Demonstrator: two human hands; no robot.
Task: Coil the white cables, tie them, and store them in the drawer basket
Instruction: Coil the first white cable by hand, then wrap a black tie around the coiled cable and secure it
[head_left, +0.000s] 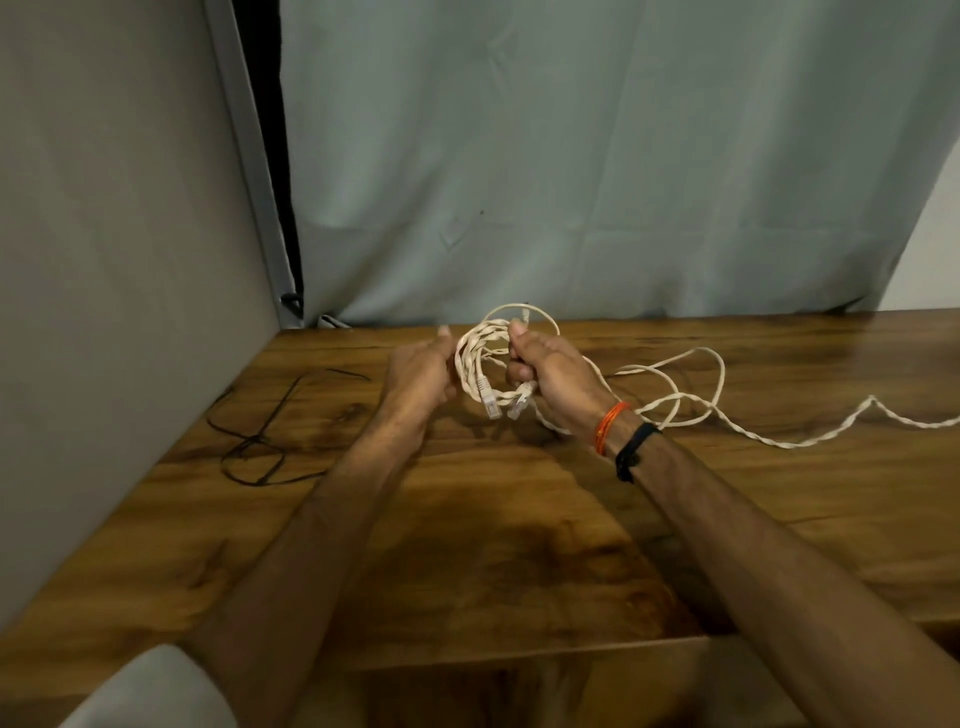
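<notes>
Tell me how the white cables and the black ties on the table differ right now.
The white cables are partly coiled and held above the table by the right hand, with a tail trailing right; the black ties lie loose and untouched on the wooden table to the left. The cables are thick and twisted, the ties thin and plain. The cables end in plugs; the ties show none. Both are long and flexible.

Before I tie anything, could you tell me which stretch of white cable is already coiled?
The twisted white cable loops gripped in the right hand; the rest trails loose rightward.
</notes>
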